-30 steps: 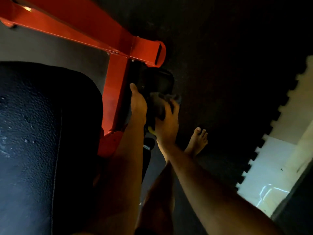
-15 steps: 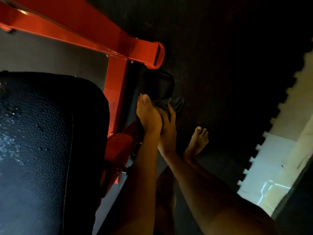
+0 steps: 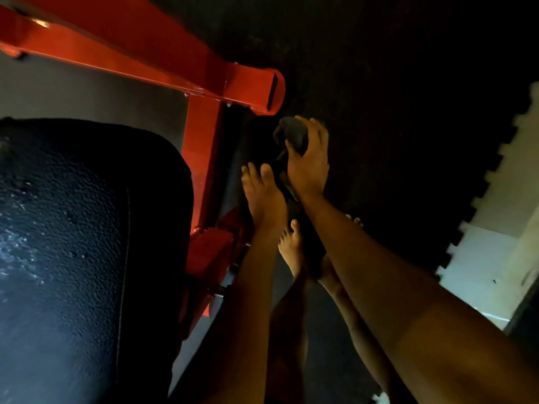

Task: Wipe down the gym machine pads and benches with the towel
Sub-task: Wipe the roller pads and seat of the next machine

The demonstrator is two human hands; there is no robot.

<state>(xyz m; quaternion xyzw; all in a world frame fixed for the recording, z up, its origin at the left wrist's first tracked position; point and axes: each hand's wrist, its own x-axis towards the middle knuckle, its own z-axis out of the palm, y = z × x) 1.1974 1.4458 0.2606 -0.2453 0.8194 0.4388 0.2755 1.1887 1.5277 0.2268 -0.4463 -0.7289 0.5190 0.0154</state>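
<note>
Closest to me, well left of my grip, sits the big black bench pad (image 3: 87, 228), its pebbled skin catching a bit of shine; by my reckoning that one is a separate job. Below the grip, my bare foot (image 3: 291, 249) shows between my two forearms, so I want my weight steady before I lean in. Now the left hand (image 3: 262, 196): fingers straight, laid flat on the small pad (image 3: 250, 141) just down-left of the grip, bracing it and holding nothing. And the grip itself: my right hand (image 3: 309, 161) has its fingers curled over the towel (image 3: 291, 134), bunched into a dark grey wad at the far end of that small pad, touching it as far as I can make out in the gloom. To do this well, I think I should spread the wad flatter so more cloth meets the vinyl. Then I'd press firmly and work round the curve in overlapping passes while the left hand steadies things. Just beyond the grip juts the open end of the red frame (image 3: 262, 88); I'd mind my knuckles there. Farthest out, the black floor mat (image 3: 408, 112) is too dark to read.
</note>
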